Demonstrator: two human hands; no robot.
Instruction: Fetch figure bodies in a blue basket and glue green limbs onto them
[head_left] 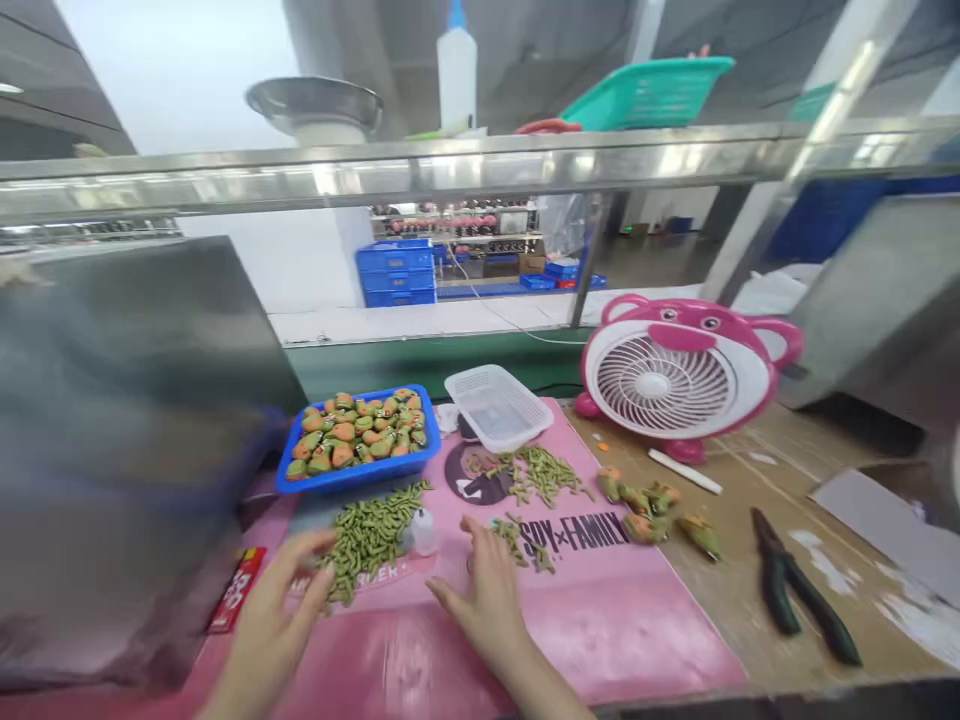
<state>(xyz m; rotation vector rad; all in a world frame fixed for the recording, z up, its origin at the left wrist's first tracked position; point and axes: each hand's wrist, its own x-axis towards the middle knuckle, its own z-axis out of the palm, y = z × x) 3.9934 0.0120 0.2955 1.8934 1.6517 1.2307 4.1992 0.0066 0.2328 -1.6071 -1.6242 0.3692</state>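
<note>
In the head view, the left hand (274,610) lies low on the pink printed rubber mat (600,620), its fingers (311,548) spread and holding nothing, their tips at the near edge of a heap of small green moulded plastic pieces (367,540). The right hand (487,590) rests flat on the mat just right of that heap, fingers loosely spread and empty, close to a scatter of the same green pieces (525,545) by the black lettering. A small clear squeeze bottle (424,532) stands between the two hands.

Behind the heap sits a blue plastic tray (289,478) filled with orange-and-green toy figures (360,430). Beside it lies a clear white perforated basket (525,420), tilted, with a further patch of green pieces (544,472) in front of it. On the bare wooden surface (750,590) to the right lie several loose figures (652,505), dark-handled pliers (802,590) and a white stick (684,470). A pink bear-faced desk fan (679,375) stands behind them.
</note>
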